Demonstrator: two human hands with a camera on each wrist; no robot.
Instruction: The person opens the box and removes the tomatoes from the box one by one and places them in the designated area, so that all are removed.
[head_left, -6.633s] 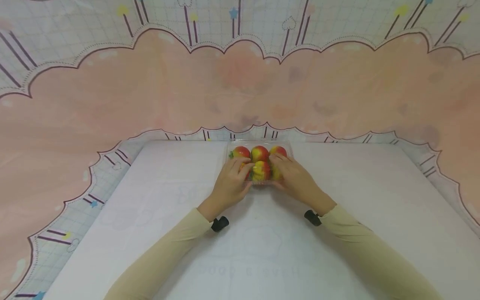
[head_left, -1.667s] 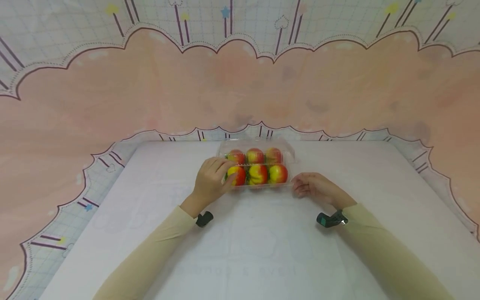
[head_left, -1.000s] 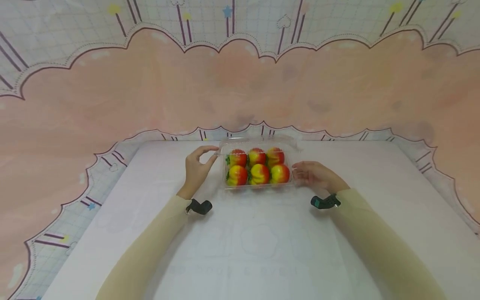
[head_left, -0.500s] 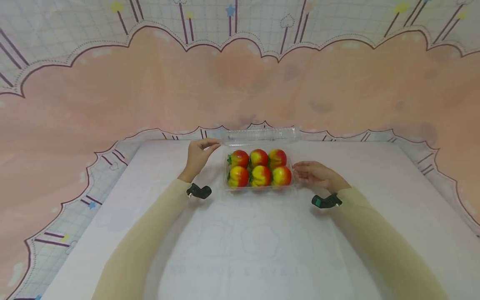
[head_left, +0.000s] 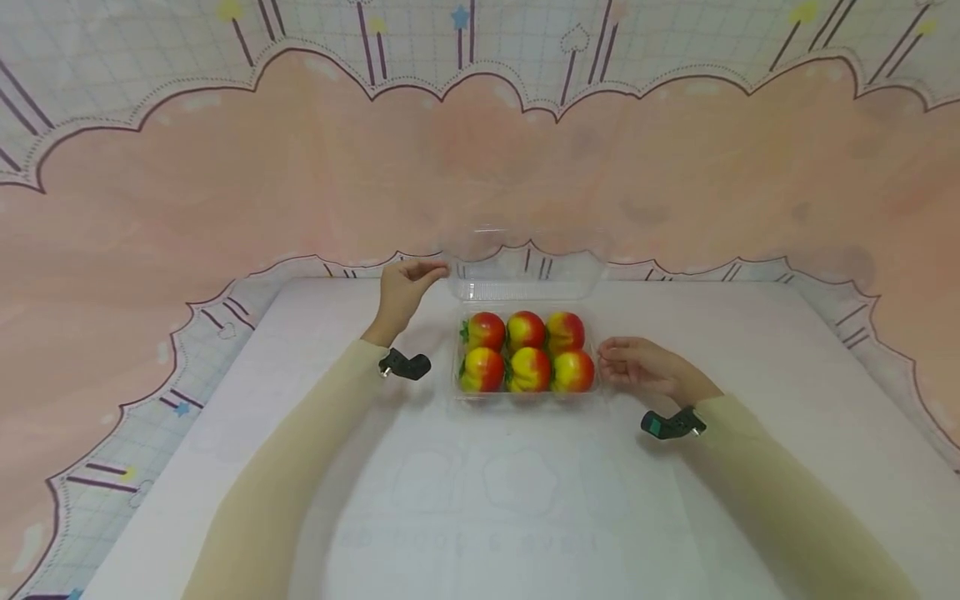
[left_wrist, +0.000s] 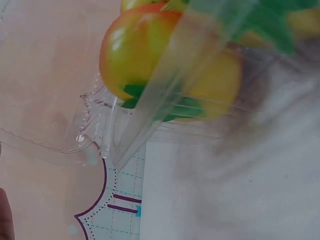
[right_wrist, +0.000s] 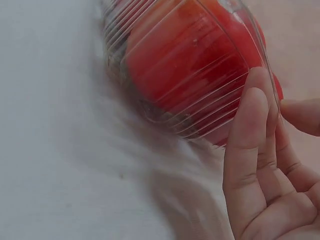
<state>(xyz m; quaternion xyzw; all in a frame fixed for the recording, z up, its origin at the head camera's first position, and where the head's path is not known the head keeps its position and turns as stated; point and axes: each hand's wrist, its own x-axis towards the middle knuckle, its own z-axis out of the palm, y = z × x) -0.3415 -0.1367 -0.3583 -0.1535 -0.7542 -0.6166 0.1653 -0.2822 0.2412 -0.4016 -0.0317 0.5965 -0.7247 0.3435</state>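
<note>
A clear plastic clamshell box stands on the table with its lid raised at the far side. Several red-and-yellow fruits with green leafy tops fill it in two rows. My left hand pinches the lid's left edge between thumb and fingers; only a bit of a fingertip enters the left wrist view. At the box's right side, my right hand pinches the rim. In the right wrist view its thumb lies inside the rim and its fingers press the ribbed outer wall.
The white table extends in front of the box and to both sides. Its back edge runs just behind the box, where a patterned cloth backdrop rises. Each wrist carries a small black camera.
The lid, over the fruits earlier, has swung up and back. My left hand has risen to the far left with its edge. The box and my right hand have come slightly nearer.
</note>
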